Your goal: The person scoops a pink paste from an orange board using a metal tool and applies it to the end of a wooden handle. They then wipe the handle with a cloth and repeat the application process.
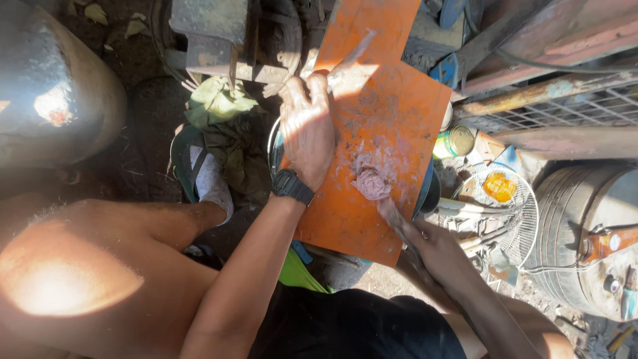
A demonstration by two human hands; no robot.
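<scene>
An orange metal panel (392,106) lies across a round container in front of me, smeared with pinkish-grey paste. My left hand (306,126), with a black watch on the wrist, rests on the panel's left side and grips a second thin blade (349,61) that points up and right. My right hand (432,246) holds a putty knife (392,211) whose blade presses into a lump of pink paste (372,185) near the panel's lower middle.
A small open tin can (460,139) and a wire fan guard (502,199) with a yellow piece lie to the right. A metal drum (591,239) stands at the far right. My bare knee, sock and sandal (199,173) are at the left.
</scene>
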